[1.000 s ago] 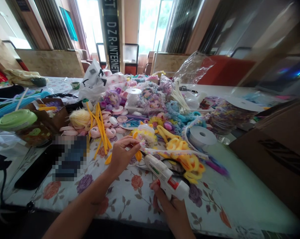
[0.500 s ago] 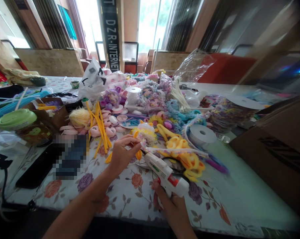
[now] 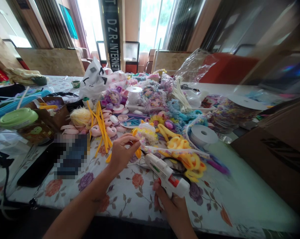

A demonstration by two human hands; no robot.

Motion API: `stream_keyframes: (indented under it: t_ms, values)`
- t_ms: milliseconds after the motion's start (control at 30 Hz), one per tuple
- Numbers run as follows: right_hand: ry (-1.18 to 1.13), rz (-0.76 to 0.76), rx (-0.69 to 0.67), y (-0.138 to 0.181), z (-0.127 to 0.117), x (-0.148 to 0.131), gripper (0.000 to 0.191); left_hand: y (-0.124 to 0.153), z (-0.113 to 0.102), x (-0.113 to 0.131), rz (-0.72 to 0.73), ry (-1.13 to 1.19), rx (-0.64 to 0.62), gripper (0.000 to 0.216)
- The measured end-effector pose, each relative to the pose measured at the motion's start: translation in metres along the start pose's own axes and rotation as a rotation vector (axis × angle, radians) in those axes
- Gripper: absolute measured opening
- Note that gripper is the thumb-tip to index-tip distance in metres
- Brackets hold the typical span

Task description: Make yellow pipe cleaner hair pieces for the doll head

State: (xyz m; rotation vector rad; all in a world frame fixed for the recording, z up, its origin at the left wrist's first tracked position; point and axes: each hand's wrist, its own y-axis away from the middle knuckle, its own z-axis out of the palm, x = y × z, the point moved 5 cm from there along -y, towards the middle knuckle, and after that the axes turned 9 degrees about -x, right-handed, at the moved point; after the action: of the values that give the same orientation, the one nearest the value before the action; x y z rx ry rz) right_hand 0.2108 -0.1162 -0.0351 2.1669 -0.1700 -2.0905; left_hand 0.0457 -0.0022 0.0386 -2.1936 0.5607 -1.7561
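My left hand (image 3: pixel 123 151) pinches the end of a white trim (image 3: pixel 176 150) with small coloured dots, thumb and fingers pressed together. From there the trim runs right, towards a white spool (image 3: pixel 204 133). A white hot glue gun (image 3: pixel 161 168) is gripped in my right hand (image 3: pixel 172 206), its dark nozzle pointing up and left, just below the pinched end. Whether the nozzle touches the trim, I cannot tell. Just beyond my left fingertips sits a small yellow-and-white fluffy piece (image 3: pixel 147 131). Yellow fuzzy strips (image 3: pixel 181 145) lie tangled behind the glue gun.
Yellow pipe cleaners (image 3: pixel 104 127) and several doll heads (image 3: pixel 111 132) lie left of centre. Finished-looking dolls (image 3: pixel 156 100) are heaped farther back. A green-lidded cup (image 3: pixel 19 119) and a black phone-like slab (image 3: pixel 37 167) are at left. A cardboard box (image 3: pixel 276 142) stands at right.
Both hands keep their holds and barely move. The glue gun's front has shifted slightly left and down relative to the trim. The whole view has drifted a little.
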Motion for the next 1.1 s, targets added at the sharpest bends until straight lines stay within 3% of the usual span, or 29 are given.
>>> stream_keyframes:
  t_ms: [333,767,1100]
  values:
    - [0.035,0.004,0.001,0.000,-0.001,-0.001,0.042,-0.001,-0.004,-0.003,-0.009,0.000,0.035,0.008]
    - [0.019,0.005,0.041,0.001,-0.001,-0.003,0.041,0.001,0.005,0.007,0.068,-0.081,-0.055,0.005]
    - [0.009,0.013,0.046,0.001,-0.001,-0.002,0.041,0.000,-0.004,0.000,0.005,-0.015,0.031,0.007]
